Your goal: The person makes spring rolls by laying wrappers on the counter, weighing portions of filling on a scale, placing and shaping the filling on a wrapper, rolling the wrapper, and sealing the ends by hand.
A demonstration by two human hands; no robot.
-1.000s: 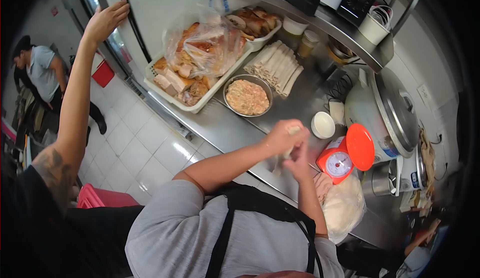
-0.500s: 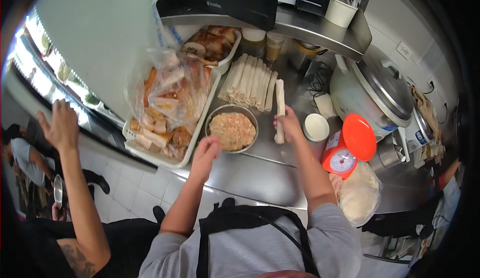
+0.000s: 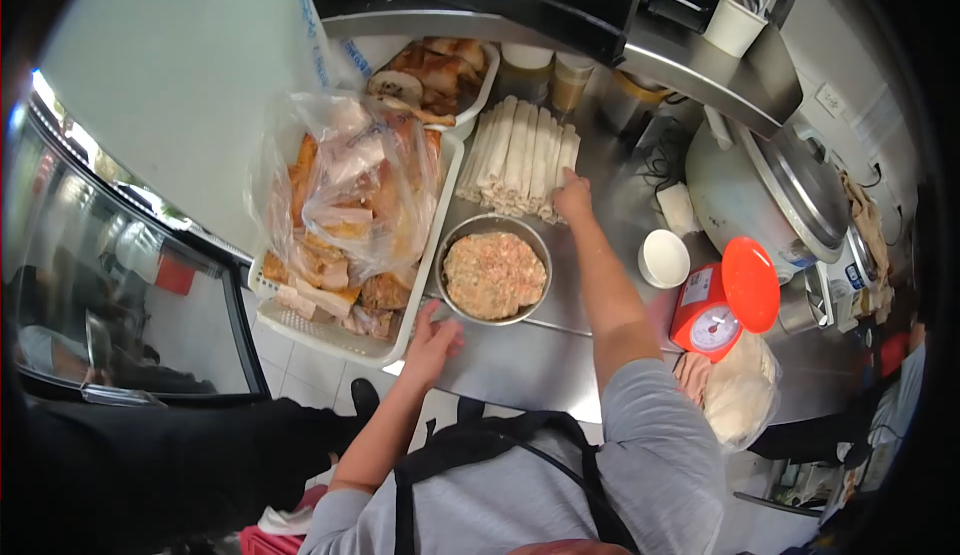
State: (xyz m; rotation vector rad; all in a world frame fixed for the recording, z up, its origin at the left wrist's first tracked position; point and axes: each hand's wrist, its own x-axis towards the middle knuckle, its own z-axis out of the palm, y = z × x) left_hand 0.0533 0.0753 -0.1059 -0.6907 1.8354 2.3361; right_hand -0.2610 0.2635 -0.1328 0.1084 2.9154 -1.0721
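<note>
Long pale uncooked spring rolls (image 3: 512, 150) lie stacked side by side on the steel counter. My right hand (image 3: 573, 198) is at the right edge of this stack, its fingers closed round the lower part of the outermost roll; the fingertips are partly hidden. My left hand (image 3: 434, 337) is held just below a metal bowl (image 3: 543, 295), fingers apart and nothing in them. Inside the bowl is a pinkish minced filling (image 3: 495, 275) with orange and green bits.
To the left stands a white tray (image 3: 425, 285) of meat pieces, partly under clear plastic. Right of the bowl are a white cup (image 3: 663, 259), a red kitchen scale (image 3: 705, 310), a bagged pale item (image 3: 740, 385) and a large lidded pot (image 3: 740, 190). A steel shelf (image 3: 700, 75) overhangs the back.
My right hand has carried the spring roll up and left to the stack's right edge. My left hand has lowered and spread its fingers. The other person's raised arm has left view; the glass door has swung.
</note>
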